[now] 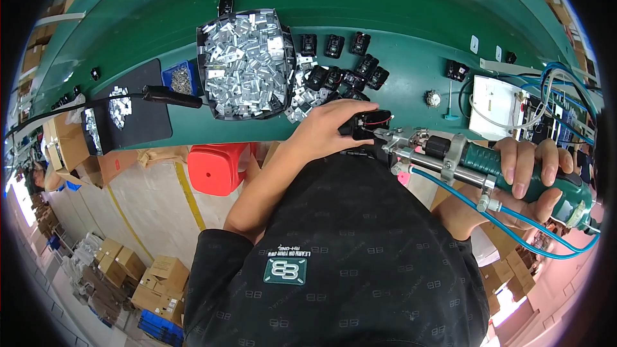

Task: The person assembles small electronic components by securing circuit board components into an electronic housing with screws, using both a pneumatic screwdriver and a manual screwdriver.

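My left hand [321, 130] is closed around a small black plastic housing [371, 117] with a short red wire, close to the table's near edge. My right hand [533, 170] grips a green power screwdriver [482, 159] with a metal guide rod and a blue air hose [514, 213]. The tool lies almost level, and its tip points left, at the housing; whether it touches cannot be made out. Several similar black housings [367, 64] stand just beyond my left hand, next to loose silvery metal brackets [300, 112].
A black-walled bin [290, 58] heaped with metal brackets stands left of centre. Beside it are a blue tray [168, 81] of small screws and a black mat [151, 106]. A T-handle key [450, 99], a white box [483, 115] and cables lie right. A red stool [212, 170] stands below.
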`<state>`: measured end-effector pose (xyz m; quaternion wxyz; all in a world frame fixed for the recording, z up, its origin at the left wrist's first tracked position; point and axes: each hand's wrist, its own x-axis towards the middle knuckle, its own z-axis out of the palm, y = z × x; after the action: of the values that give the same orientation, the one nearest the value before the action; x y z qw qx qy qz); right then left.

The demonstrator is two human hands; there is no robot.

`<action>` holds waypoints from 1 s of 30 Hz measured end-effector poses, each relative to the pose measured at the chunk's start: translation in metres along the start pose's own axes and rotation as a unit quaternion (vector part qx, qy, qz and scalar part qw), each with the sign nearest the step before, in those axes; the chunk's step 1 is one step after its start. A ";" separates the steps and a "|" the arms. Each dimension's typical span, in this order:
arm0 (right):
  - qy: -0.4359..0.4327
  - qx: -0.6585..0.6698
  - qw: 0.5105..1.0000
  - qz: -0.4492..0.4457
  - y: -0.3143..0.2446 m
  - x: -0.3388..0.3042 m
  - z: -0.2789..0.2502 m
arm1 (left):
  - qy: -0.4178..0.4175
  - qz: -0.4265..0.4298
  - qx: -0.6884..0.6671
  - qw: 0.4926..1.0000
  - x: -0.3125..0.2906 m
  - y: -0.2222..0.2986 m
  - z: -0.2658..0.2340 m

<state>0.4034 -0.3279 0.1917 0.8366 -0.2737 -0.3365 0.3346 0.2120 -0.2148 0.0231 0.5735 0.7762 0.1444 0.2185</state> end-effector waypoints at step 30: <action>0.026 -0.073 0.997 0.009 0.009 -0.008 -0.008 | 0.006 0.011 0.030 0.999 0.013 0.004 0.005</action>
<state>0.4014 -0.3296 0.1778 0.8200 -0.3457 -0.3354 0.3092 0.2263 -0.2142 0.0282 0.5463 0.7934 0.1458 0.2254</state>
